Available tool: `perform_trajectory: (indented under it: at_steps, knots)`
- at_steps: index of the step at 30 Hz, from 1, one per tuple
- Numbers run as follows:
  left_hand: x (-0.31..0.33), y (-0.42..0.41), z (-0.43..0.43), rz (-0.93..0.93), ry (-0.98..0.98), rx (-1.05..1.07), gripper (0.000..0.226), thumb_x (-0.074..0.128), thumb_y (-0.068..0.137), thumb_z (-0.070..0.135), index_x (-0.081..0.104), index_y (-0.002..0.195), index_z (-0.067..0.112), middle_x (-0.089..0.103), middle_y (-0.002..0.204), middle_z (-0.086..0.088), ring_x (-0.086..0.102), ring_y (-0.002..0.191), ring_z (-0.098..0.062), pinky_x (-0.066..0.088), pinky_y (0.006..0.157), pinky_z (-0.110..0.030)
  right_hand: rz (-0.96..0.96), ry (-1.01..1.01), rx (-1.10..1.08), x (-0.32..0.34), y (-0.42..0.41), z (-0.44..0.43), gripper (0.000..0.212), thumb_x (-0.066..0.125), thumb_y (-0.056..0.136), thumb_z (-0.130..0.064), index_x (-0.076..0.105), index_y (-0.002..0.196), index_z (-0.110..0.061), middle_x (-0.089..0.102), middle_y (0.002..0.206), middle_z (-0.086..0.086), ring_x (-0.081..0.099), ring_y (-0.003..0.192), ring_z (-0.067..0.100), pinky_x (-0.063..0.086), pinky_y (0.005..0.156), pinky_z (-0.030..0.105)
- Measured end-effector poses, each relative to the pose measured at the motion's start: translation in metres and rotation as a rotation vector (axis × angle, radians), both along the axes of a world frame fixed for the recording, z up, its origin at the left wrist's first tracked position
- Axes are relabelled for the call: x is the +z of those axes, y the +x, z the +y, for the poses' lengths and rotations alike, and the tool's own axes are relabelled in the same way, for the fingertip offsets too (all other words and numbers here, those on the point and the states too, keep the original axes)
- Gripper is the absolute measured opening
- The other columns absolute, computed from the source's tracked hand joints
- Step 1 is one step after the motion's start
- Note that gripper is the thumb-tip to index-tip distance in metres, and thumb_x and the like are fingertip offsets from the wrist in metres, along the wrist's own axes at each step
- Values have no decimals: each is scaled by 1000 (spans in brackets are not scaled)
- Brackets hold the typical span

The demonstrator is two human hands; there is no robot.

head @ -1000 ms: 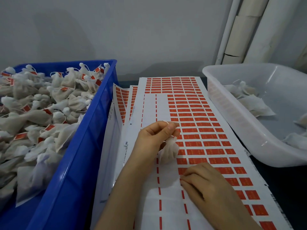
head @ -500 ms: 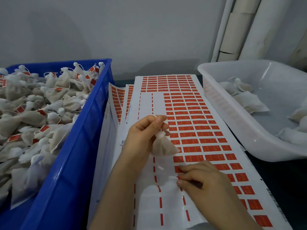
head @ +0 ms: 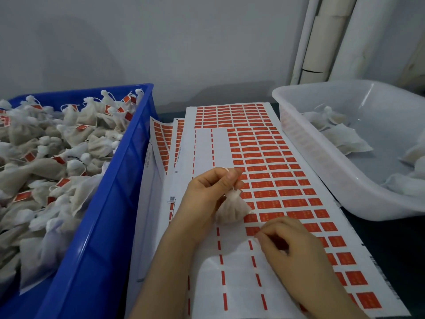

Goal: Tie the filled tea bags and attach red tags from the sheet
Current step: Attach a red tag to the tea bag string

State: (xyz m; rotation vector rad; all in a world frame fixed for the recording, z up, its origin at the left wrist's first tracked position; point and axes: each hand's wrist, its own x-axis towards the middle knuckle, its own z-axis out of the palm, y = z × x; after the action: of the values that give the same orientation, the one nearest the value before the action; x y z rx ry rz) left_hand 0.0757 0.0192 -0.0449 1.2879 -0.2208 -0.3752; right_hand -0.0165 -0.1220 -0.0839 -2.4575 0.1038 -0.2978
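While the left hand pinches the string above a tied tea bag, the bag hangs just over the tag sheet, near its middle. Left grip: thumb and fingers curled tight on the string. Right hand sits low on the sheet, fingertips pinched together at the edge of a red tag in the row just below the bag; can't tell whether the tag is lifted. Sheet lies flat on the desk, two columns already stripped bare. More sheets are tucked under its left edge. Blue crate on the left, piled with tagged bags. White tub on the right holds a few untagged bags.
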Motion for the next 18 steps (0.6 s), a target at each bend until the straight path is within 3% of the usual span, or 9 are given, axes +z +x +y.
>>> perform_trajectory:
  at_steps: [3, 7, 10, 14, 18]
  knots:
    - [-1, 1, -1, -7, 29, -1, 17, 65, 66, 37, 74, 69, 23, 73, 78, 5, 71, 72, -12, 54, 62, -21, -4, 132, -95, 3, 0, -7, 17, 57, 87, -29, 50, 75, -38, 53, 79, -24, 52, 74, -6, 37, 58, 0]
    - [-2, 2, -2, 17, 27, 9, 20, 64, 66, 36, 77, 75, 23, 73, 79, 3, 71, 74, -13, 55, 63, -22, 77, 332, -226, 14, 2, -19, 12, 48, 89, -41, 49, 78, -38, 51, 80, -27, 52, 70, -4, 30, 54, 6]
    - [0, 1, -3, 38, -12, 32, 19, 63, 70, 31, 78, 78, 23, 75, 85, 1, 72, 74, -15, 55, 60, -22, 69, 468, -267, 27, 3, -26, 14, 45, 86, -47, 50, 77, -38, 53, 79, -27, 56, 65, -2, 35, 46, 6]
    - [1, 1, -3, 43, -12, 56, 18, 62, 72, 30, 78, 79, 27, 74, 84, 4, 71, 75, -11, 55, 62, -20, -17, 546, -229, 50, 7, -28, 35, 39, 73, -60, 57, 78, -31, 66, 64, -12, 65, 57, 5, 44, 52, 18]
    - [0, 3, -4, 54, -24, 107, 18, 64, 69, 28, 78, 81, 30, 74, 84, 2, 71, 75, -12, 55, 62, -23, -165, 545, -131, 72, 33, -23, 44, 42, 65, -69, 57, 90, -35, 67, 74, -24, 65, 66, -4, 48, 58, 18]
